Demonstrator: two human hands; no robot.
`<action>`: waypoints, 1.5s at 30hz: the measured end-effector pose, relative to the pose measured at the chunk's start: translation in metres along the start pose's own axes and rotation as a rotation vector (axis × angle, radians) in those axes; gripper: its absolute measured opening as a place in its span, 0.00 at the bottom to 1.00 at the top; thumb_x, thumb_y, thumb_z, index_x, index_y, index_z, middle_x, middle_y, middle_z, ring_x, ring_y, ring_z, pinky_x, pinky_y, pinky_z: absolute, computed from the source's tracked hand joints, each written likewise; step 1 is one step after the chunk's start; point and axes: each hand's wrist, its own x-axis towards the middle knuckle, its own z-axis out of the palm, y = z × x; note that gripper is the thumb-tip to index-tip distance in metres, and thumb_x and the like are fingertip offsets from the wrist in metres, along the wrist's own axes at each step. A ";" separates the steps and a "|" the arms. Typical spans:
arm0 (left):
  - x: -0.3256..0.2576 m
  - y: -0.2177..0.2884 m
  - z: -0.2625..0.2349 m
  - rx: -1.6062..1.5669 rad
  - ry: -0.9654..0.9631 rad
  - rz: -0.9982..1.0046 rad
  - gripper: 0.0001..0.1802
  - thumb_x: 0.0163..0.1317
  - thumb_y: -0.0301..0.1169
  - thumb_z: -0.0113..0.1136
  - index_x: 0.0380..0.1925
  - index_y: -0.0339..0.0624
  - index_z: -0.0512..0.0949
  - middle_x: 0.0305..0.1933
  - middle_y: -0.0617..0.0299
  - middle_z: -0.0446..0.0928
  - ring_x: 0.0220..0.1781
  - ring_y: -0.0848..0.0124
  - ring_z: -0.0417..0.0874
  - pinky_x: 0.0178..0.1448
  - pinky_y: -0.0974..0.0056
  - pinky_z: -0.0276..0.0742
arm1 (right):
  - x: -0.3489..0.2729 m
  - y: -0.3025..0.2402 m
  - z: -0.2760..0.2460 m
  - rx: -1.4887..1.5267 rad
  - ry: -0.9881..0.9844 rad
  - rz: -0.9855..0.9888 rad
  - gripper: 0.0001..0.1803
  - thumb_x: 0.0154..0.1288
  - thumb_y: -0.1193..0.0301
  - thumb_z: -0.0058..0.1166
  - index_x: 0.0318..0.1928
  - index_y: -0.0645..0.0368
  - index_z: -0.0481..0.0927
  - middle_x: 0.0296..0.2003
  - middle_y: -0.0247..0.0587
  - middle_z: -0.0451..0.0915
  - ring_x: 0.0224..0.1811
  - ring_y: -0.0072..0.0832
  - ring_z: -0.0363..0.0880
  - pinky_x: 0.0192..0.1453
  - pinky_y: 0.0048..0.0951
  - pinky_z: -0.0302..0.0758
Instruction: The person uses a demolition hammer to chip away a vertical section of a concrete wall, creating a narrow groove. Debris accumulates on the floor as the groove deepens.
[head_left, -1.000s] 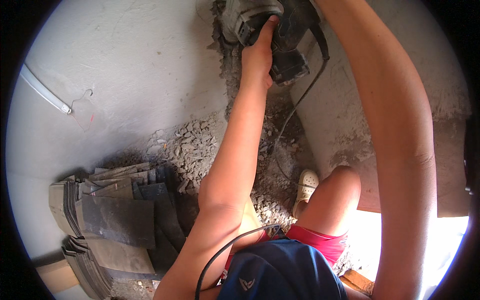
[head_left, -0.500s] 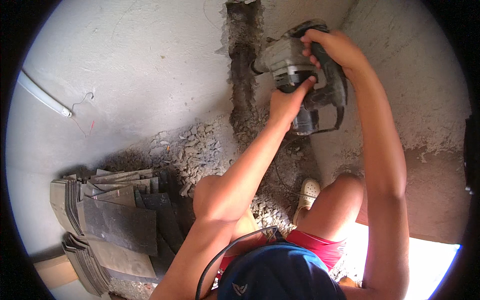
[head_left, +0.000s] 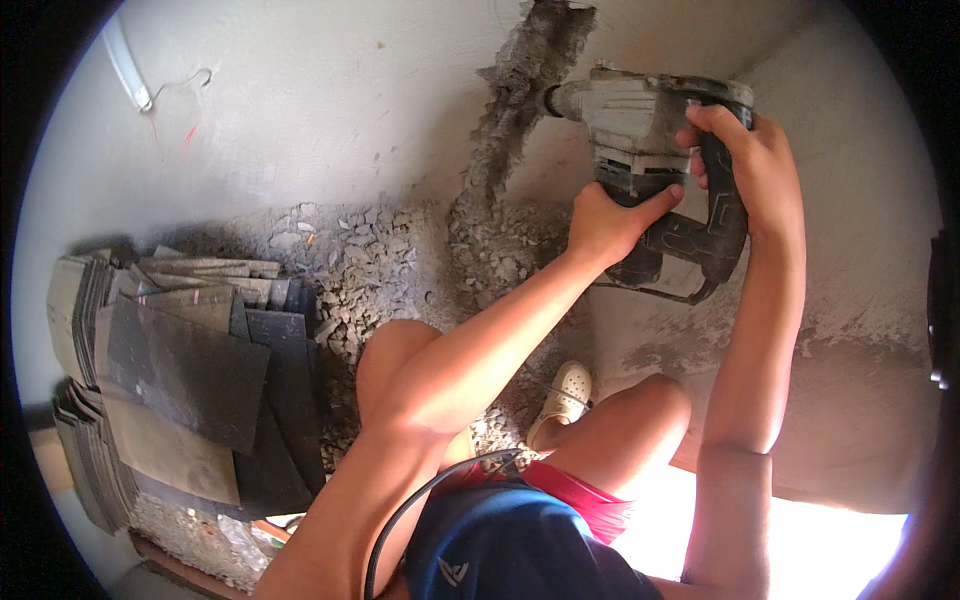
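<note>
A dusty grey and black rotary hammer drill (head_left: 640,130) is held sideways with its nose at the rough channel (head_left: 520,95) cut into the plaster wall. My right hand (head_left: 755,165) wraps round its rear handle, fingers curled near the trigger. Lower down, my left hand (head_left: 615,225) grips the black body from beneath, thumb laid along its side. The drill's tip is hidden against the right edge of the channel, so how deep it sits cannot be seen.
Broken rubble (head_left: 365,255) lies along the wall's foot below the channel. Stacked grey tiles (head_left: 185,370) lean at the left. A white pipe end (head_left: 135,75) with a thin wire juts from the wall. A second wall (head_left: 850,240) stands at right. A black cable (head_left: 400,520) crosses my body.
My view has shifted and tilted. The drill now appears farther right in the picture and more level, still in both hands with its nose at the channel.
</note>
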 end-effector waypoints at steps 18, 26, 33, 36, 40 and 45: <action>-0.022 -0.024 -0.041 0.324 -0.175 -0.004 0.42 0.46 0.62 0.81 0.45 0.31 0.88 0.44 0.44 0.90 0.48 0.52 0.92 0.54 0.55 0.86 | -0.055 0.052 0.019 0.227 0.220 0.175 0.17 0.66 0.65 0.61 0.42 0.70 0.85 0.33 0.47 0.88 0.26 0.26 0.81 0.31 0.29 0.76; -0.006 -0.053 -0.074 0.840 -0.354 -0.138 0.41 0.44 0.65 0.81 0.48 0.42 0.89 0.46 0.45 0.90 0.49 0.51 0.92 0.54 0.54 0.85 | -0.089 0.158 0.055 0.608 0.423 0.277 0.12 0.66 0.68 0.61 0.38 0.68 0.83 0.31 0.49 0.87 0.24 0.30 0.80 0.29 0.33 0.75; -0.007 -0.073 -0.111 1.276 -0.445 -0.040 0.51 0.37 0.70 0.79 0.47 0.32 0.88 0.46 0.38 0.88 0.50 0.46 0.91 0.58 0.51 0.85 | -0.137 0.247 0.124 1.137 0.401 0.648 0.12 0.70 0.66 0.58 0.38 0.65 0.79 0.27 0.47 0.83 0.24 0.35 0.80 0.29 0.36 0.77; -0.007 -0.074 -0.113 1.394 -0.502 -0.187 0.52 0.37 0.69 0.80 0.48 0.31 0.87 0.46 0.38 0.88 0.50 0.46 0.91 0.59 0.51 0.86 | -0.146 0.250 0.128 1.211 0.361 0.737 0.13 0.70 0.64 0.61 0.36 0.62 0.78 0.25 0.45 0.81 0.23 0.35 0.80 0.29 0.36 0.77; -0.005 -0.070 -0.109 1.440 -0.497 -0.186 0.52 0.37 0.70 0.78 0.48 0.32 0.87 0.46 0.40 0.88 0.51 0.47 0.91 0.60 0.51 0.85 | -0.148 0.256 0.133 1.232 0.388 0.784 0.14 0.69 0.63 0.62 0.35 0.61 0.78 0.25 0.44 0.81 0.22 0.34 0.80 0.29 0.35 0.77; -0.003 -0.065 -0.106 1.448 -0.515 -0.245 0.54 0.38 0.71 0.78 0.50 0.30 0.86 0.49 0.39 0.88 0.54 0.48 0.90 0.62 0.52 0.85 | -0.146 0.256 0.137 1.244 0.425 0.769 0.14 0.68 0.63 0.61 0.35 0.62 0.78 0.25 0.44 0.81 0.22 0.34 0.79 0.29 0.34 0.77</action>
